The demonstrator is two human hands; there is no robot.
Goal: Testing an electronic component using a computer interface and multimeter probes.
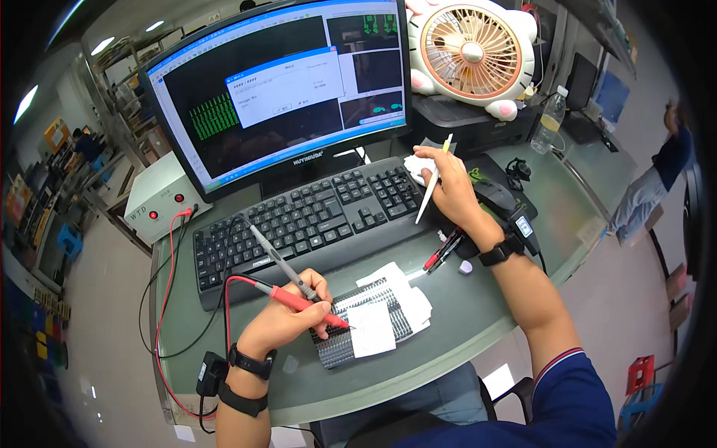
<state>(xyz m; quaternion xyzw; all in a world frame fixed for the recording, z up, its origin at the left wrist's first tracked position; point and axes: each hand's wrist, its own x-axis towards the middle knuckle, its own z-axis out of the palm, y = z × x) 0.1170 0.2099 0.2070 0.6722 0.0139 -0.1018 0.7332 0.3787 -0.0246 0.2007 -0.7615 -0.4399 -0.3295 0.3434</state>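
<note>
My left hand (295, 317) is closed around a red test probe (295, 297) and a grey test probe (276, 254). The red probe's tip points at a white paper slip (372, 328) lying on a dark circuit board panel (336, 349) with rows of small parts. The grey probe slants up toward the keyboard. At the right end of the black keyboard (310, 220), my right hand (452, 190) grips a slim white pen-like stick (429, 193), its pointed end down and yellowish end up. Whether those fingers touch the keys, I cannot tell.
Behind the keyboard stands a monitor (276, 149) with a dialog box. A white tester box (160, 198) feeds red and black leads at left. Right of the keyboard are a mouse (497, 198), pens (442, 252), a bottle (549, 123) and a fan (470, 52).
</note>
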